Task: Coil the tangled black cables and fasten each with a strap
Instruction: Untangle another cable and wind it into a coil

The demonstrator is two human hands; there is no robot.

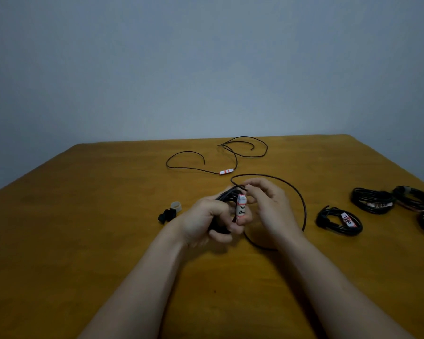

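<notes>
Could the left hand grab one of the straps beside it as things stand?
Probably not yet. The straps lie close to the left hand with nothing between, but its fingers are wrapped round the coil, and the right hand only pinches the loose end.

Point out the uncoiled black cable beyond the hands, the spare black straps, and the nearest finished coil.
Uncoiled thin black cable (pixel 226 171), head view: on its white-and-red tag.
Small black rolled straps (pixel 166 214), head view: on the black roll.
Nearest coiled black cable bundle (pixel 347 219), head view: on its white label.
</notes>
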